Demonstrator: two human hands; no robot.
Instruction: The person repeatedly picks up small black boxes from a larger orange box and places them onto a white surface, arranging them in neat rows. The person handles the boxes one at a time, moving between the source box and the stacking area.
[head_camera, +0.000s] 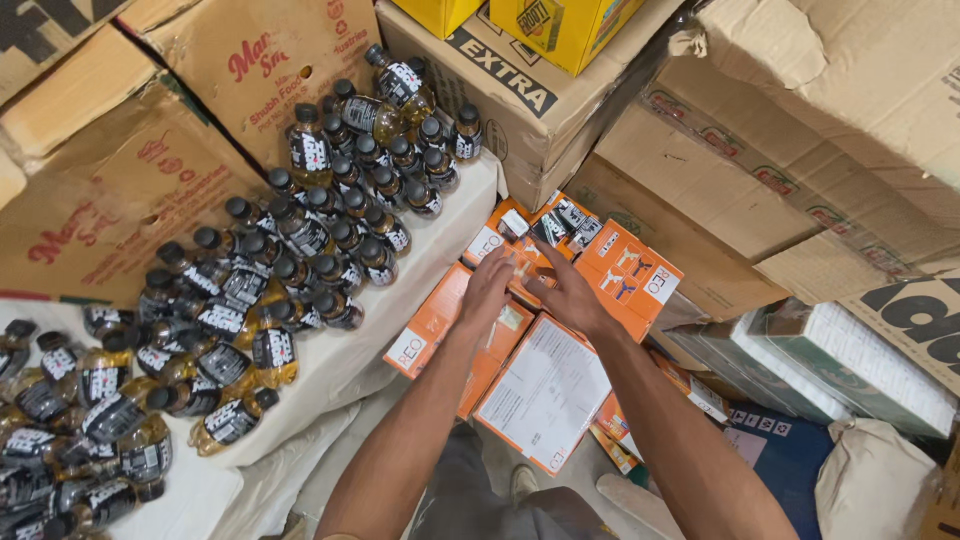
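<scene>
Brown cartons (700, 190) behind; left hand (487, 288) & right hand (565, 290), fingers spread, rest flat on orange boxes (630, 275).

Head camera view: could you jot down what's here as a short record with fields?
Place: storeroom crowded with cardboard cartons
Left hand: open, fingers spread, resting on the orange boxes
Right hand: open, flat on the same pile, close beside the left hand
Orange boxes: flat packs stacked loosely, one showing a white printed side
Bottles: many small dark-capped bottles of yellowish liquid, lying on a white cloth
Far right: green-and-white packs
</scene>
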